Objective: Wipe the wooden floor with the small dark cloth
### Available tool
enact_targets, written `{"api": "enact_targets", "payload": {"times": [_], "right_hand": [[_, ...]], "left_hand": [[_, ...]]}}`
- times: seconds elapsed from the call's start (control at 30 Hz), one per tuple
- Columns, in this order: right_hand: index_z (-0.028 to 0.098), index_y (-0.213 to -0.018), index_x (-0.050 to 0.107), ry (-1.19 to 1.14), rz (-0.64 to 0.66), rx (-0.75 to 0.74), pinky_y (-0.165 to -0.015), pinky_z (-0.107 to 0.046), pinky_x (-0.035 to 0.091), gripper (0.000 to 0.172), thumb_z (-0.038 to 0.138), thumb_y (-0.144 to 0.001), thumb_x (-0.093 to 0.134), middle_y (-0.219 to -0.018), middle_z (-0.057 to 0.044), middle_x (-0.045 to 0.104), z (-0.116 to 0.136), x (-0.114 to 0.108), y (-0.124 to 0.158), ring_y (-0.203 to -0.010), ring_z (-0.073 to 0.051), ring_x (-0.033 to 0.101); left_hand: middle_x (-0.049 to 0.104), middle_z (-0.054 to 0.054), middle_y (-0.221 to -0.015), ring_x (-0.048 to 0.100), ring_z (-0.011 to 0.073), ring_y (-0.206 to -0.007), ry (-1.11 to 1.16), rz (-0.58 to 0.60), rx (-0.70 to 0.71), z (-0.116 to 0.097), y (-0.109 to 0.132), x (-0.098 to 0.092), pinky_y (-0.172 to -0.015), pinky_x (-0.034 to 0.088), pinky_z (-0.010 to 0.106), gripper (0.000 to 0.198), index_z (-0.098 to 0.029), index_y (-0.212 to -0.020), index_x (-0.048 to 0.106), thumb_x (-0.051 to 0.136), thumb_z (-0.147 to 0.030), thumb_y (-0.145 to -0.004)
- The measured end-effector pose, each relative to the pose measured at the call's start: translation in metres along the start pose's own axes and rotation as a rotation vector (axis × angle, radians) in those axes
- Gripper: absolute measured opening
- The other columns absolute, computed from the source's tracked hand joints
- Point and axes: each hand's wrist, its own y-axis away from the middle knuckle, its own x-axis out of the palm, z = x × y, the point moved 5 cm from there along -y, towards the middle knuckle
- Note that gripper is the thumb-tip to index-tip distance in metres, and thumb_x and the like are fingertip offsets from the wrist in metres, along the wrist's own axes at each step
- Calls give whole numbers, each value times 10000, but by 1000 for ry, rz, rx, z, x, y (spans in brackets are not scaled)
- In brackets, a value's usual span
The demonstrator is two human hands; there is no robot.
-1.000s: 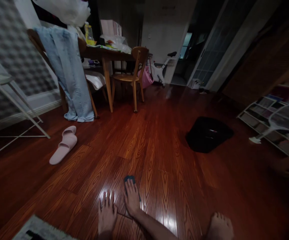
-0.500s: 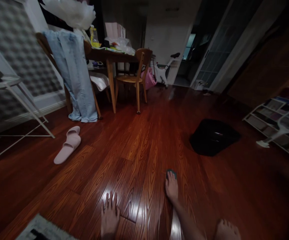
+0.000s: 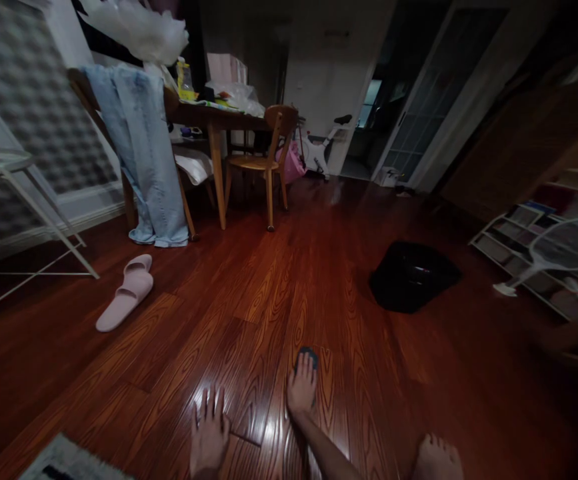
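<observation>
The right hand (image 3: 303, 392) lies flat, palm down, pressing a small dark blue-grey pad (image 3: 307, 353), seemingly a sponge or cloth, against the wooden floor (image 3: 249, 300); the fingers cover most of the pad, and only its far end peeks out past the fingertips. It is pinned under the hand and not clasped. The left hand (image 3: 209, 433) is spread open with fingers splayed, holding nothing, planted on the boards near the bottom edge of the view, just beside a glossy reflection.

Judging by its look, the pad is light and soft, apt to fold or bunch if pushed by one edge; on this shiny floor it should slide easily, so flat pressure across its top seems the surest hold.

Half a second ago the right hand and pad were further right and slightly further out; they have come back leftward, closer to the left hand, which has kept its place. A second ago they were further left again.

A bare foot (image 3: 436, 459) shows at the bottom right. Further off lie a pink slipper (image 3: 125, 300) and a black bag (image 3: 411, 277).
</observation>
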Motion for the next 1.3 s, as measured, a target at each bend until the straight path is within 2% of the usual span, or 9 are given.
{"api": "enact_targets", "payload": {"times": [0.2,0.33,0.57,0.73,0.87,0.97,1.07,1.17,1.3], "right_hand": [[195,-1643,271,-40,294,-300,-1298,-532,206,641,383,-1031,293,-1718,-58,222,92,32,38,-1604,-265,169],[173,-1644,257,-48,363,-336,-1287,-551,231,684,430,-1018,356,-1714,-90,196,121,34,44,-1596,-297,194],[177,-1627,316,37,483,-349,-1290,-493,224,658,285,-982,383,-1712,-89,214,125,2,33,-1595,-247,205],[210,-1615,352,128,536,-308,-1285,-485,228,693,191,-928,444,-1709,-82,233,121,-14,36,-1594,-226,205],[165,-1628,299,227,594,-157,-1228,-526,348,714,126,-926,428,-1705,-164,237,106,-22,48,-1571,-279,274],[187,-1626,307,255,674,-129,-1217,-518,377,698,150,-954,491,-1703,-169,271,96,-28,58,-1560,-288,307],[240,-1582,404,242,761,-191,-1236,-574,343,629,263,-988,609,-1703,-131,312,99,-30,66,-1556,-317,312],[246,-1496,508,217,835,-280,-1207,-649,359,563,385,-979,684,-1648,-112,403,113,-29,79,-1485,-349,409],[245,-1468,529,209,875,-356,-1185,-642,392,544,380,-970,701,-1632,-108,412,132,-29,100,-1457,-350,433]], "left_hand": [[529,96,-1594,373,281,-1539,21,22,0,4,-3,11,-1295,231,575,652,-237,-1562,383,370,-265,-911],[480,85,-1629,356,277,-1549,27,40,-2,8,-6,21,-1290,233,564,634,-250,-1548,396,366,-273,-915],[499,107,-1614,344,284,-1555,90,20,-4,1,-12,7,-1290,200,593,650,-244,-1560,375,349,-263,-910],[451,137,-1638,343,295,-1556,127,93,-19,-4,-15,-9,-1297,190,587,638,-189,-1539,431,361,-272,-910],[432,158,-1645,347,305,-1554,156,178,-55,-6,-24,-14,-1284,206,628,639,-176,-1541,440,348,-247,-913],[427,173,-1648,342,327,-1556,186,251,-60,-8,-36,-17,-1248,274,659,649,-186,-1568,403,348,-254,-924],[352,143,-1698,266,284,-1589,231,309,41,-17,-46,-22,-1261,305,566,688,-203,-1615,297,342,-228,-930],[271,70,-1739,173,227,-1616,280,360,228,-31,-47,-28,-1294,258,504,725,-255,-1636,226,342,-196,-923],[331,15,-1717,234,207,-1600,287,477,441,-40,-37,-31,-1300,237,506,726,-324,-1605,317,387,-191,-895]]}}
